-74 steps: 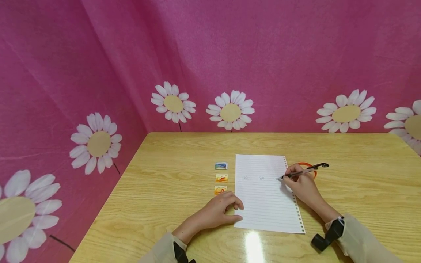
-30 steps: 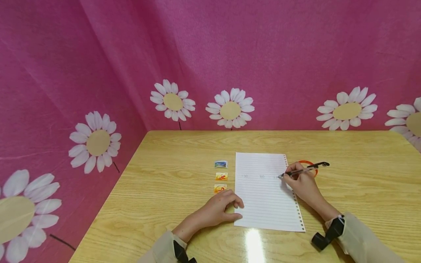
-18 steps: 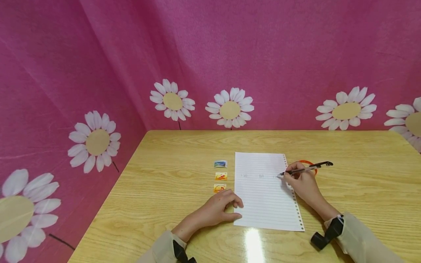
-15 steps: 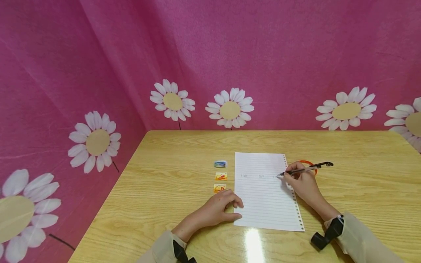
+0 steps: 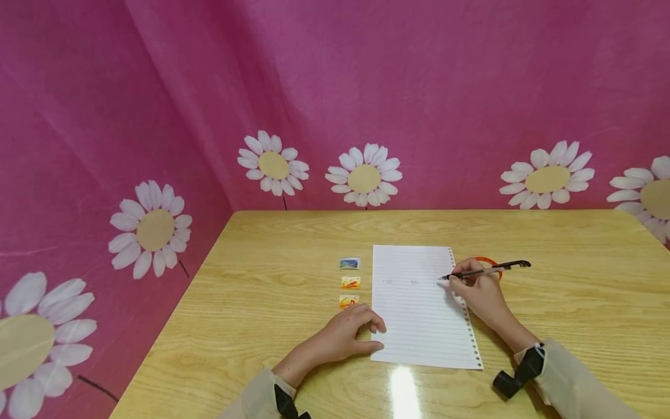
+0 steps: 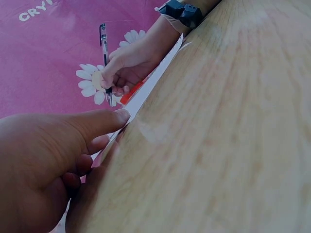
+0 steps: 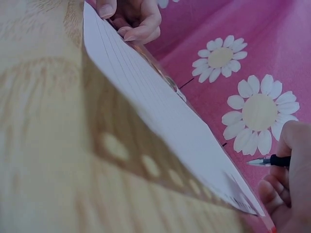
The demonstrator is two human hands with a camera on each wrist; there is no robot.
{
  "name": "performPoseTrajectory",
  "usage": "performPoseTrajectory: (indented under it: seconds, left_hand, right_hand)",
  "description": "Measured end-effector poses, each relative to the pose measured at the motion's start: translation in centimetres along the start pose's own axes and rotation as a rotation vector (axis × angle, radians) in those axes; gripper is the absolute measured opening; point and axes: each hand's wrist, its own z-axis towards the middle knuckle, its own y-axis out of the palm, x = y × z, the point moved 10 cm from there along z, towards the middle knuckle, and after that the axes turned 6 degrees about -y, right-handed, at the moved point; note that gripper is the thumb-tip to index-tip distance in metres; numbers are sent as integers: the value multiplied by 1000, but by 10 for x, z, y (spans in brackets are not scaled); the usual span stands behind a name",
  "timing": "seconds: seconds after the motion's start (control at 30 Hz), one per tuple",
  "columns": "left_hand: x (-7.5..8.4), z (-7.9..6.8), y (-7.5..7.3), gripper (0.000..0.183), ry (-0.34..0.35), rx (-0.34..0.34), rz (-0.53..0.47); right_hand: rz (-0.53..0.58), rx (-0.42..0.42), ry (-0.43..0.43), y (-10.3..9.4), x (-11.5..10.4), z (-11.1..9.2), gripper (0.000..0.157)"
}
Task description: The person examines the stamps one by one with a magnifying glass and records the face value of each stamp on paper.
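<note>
My right hand (image 5: pixel 483 293) pinches a black gel pen (image 5: pixel 487 271) with a clear barrel, its tip close over the upper right of a lined sheet of paper (image 5: pixel 419 337). A row of small handwritten numbers (image 5: pixel 414 282) runs across the sheet toward the tip. In the right wrist view the pen tip shows at the right, a little off the paper (image 7: pixel 146 102). My left hand (image 5: pixel 340 333) rests at the sheet's left edge, fingers relaxed and bent, thumb (image 6: pixel 104 121) on the edge. Just beyond its knuckles lies an orange-yellow stamp-like piece (image 5: pixel 348 301).
Above that piece lie another yellow one (image 5: pixel 350 283) and a blue one (image 5: pixel 350 263), lined up left of the sheet. An orange-red rounded object (image 5: pixel 489 260) shows partly behind my right hand. The wooden table (image 5: pixel 251 302) meets a pink flowered curtain (image 5: pixel 445 105).
The pen tip has shifted slightly left over the number at the right and now stands a touch higher. My left hand and the stamp-like pieces have stayed in place.
</note>
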Motion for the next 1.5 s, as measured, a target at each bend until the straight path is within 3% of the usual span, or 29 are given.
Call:
performPoseTrajectory:
  seconds: [0.63, 0.9, 1.5]
  left_hand:
    - [-1, -1, 1, 18, 8, 14, -12]
    - [0, 0, 1, 18, 21, 7, 10]
    - [0, 0, 1, 19, 12, 1, 0]
  right_hand:
    - [-13, 80, -29, -18, -8, -1, 8]
    - [79, 119, -32, -31, -5, -3, 11]
    - [-26, 235, 46, -78, 26, -12, 9]
